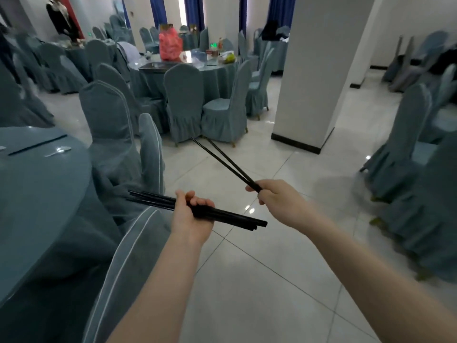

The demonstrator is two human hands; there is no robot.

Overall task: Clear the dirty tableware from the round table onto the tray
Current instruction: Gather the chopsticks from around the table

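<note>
Teal covered chairs (118,134), white pillar (319,70)

a banquet hall: round tables (37,174) in teal cloths ringed by covered chairs (184,95), white pillars (319,70).

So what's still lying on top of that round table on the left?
On the round table: a pair of black chopsticks and a white spoon. The rest of the tabletop runs out of view.

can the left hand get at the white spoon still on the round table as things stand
Probably not yet. The left hand already grips a bundle of black chopsticks, and a covered chair stands between it and the white spoon on the round table.
</note>
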